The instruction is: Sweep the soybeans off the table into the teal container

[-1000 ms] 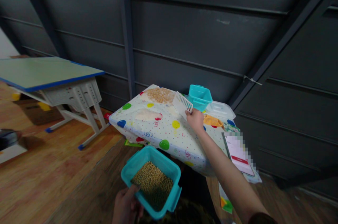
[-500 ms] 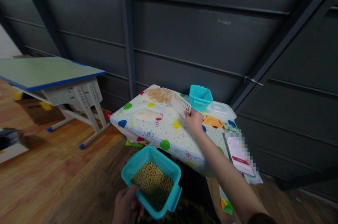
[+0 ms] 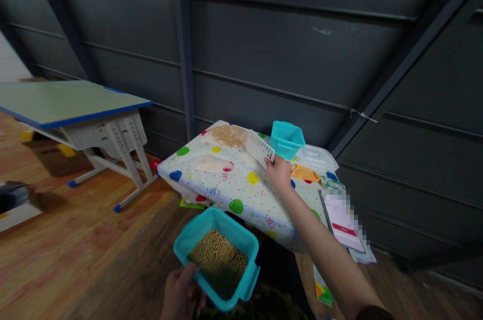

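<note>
My left hand [image 3: 181, 287] grips the near left rim of a teal plastic tub [image 3: 252, 259], its thumb over the edge. Soybeans [image 3: 217, 254] cover the bottom of this tub, which is held in front of the table edge. Over the table my right hand [image 3: 278, 171] is closed on the end of a white slotted plastic basket [image 3: 259, 148], which is tilted. At the basket's far end lies a spread of soybeans [image 3: 229, 135] on the tablecloth. Nearer me is a patch of white powder or fine grain [image 3: 212, 163].
A second teal tub [image 3: 287, 140] stands at the back of the balloon-print tablecloth [image 3: 241, 186], beside a clear lid [image 3: 317, 158]. An orange cloth [image 3: 305, 173] and a tablet-like screen [image 3: 341, 222] lie at the right. Another desk [image 3: 71, 101] stands to the left.
The white basket in my right hand has tilted slightly, showing more of its slotted side. My left hand and the tub of soybeans stay in place.
</note>
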Available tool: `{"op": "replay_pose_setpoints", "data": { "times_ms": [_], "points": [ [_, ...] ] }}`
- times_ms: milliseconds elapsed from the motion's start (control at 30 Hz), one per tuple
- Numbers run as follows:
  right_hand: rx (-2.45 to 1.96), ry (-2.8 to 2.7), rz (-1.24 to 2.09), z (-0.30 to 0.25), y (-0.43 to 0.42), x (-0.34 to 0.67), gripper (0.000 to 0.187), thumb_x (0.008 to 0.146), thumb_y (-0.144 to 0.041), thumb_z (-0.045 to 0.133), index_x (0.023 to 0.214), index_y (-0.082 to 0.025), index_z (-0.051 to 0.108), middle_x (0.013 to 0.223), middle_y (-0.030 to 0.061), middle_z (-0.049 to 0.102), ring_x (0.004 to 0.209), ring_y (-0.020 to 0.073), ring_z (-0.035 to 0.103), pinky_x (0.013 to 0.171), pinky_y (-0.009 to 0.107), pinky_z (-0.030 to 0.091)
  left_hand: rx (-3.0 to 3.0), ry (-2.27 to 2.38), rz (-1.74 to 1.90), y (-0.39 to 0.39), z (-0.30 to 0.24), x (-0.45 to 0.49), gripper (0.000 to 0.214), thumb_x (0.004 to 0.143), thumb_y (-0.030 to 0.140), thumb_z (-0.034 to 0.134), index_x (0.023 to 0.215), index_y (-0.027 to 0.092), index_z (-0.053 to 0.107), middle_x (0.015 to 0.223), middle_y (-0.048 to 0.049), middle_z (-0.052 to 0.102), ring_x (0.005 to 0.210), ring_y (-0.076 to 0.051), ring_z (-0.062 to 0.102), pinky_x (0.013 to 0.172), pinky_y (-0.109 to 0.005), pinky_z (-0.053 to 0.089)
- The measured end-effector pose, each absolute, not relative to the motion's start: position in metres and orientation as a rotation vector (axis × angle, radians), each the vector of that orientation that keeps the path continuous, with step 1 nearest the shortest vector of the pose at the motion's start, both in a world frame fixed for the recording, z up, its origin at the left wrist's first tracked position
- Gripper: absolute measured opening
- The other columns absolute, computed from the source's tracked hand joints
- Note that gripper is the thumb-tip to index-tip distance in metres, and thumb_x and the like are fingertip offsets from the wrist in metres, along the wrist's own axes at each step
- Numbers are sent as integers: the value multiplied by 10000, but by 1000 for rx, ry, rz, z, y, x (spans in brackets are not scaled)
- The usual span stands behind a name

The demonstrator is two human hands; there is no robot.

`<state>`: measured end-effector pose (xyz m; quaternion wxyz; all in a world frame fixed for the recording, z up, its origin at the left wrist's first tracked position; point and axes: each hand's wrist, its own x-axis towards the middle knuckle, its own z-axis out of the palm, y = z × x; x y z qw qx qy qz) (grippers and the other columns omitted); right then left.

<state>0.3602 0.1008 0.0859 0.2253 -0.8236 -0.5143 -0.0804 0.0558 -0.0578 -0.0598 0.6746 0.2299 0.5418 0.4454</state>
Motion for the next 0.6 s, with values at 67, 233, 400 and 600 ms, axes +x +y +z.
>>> {"op": "replay_pose_setpoints", "data": {
  "times_ms": [67,233,400,600],
  "points": [
    [-2270,-1438,-218,85,102,361,344,1071,-361,568,1071,-142,833,1030,169,835,920,285,747,737,317,418,506,1245,1031,-58,-63,58,617,631,627,792,349,294,356,332,46,349,269,-130,395,316,-272,301],
    [-2264,-1460,-204,84,104,360,341,1073,-351,566,1068,-134,829,1024,171,834,918,283,748,739,315,410,480,1211,1026,-60,-62,57,592,655,579,790,347,282,382,319,39,363,262,-125,392,328,-256,275],
    [-2273,-1433,-188,85,104,361,350,1070,-340,552,1103,-130,830,1029,178,832,924,290,748,746,323,421,488,1219,994,-59,-55,56,544,609,566,814,352,276,433,339,41,380,280,-128,408,330,-264,309],
    [-2261,-1483,-181,90,109,366,308,1057,-307,581,1126,-131,824,1093,175,830,968,290,748,742,320,422,492,1268,1023,-60,-57,60,581,627,597,768,332,295,368,326,43,336,269,-121,360,324,-274,295]
  ]
}}
